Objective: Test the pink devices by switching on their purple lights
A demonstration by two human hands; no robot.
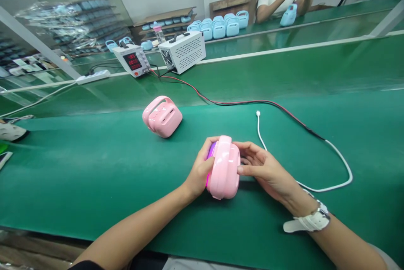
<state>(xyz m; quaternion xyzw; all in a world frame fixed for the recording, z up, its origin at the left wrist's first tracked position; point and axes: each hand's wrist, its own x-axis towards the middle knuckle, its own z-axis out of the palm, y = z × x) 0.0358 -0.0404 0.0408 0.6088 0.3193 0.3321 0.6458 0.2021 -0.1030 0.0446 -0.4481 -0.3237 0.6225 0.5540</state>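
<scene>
Currently, a pink handled device (224, 173) is held between both hands over the green counter (94, 177); whether it touches the surface I cannot tell. The left hand (200, 169) clasps its left side, thumb and fingers closed around the purple-glowing face, while the right hand (268, 173) pinches its right edge between thumb and fingers. Beyond and left of the held device rests a second pink device (167, 121). Right of the held device, a white cable (331, 187) loops across. Well beyond it, leftward, stands a power supply (132, 60) with red digits.
</scene>
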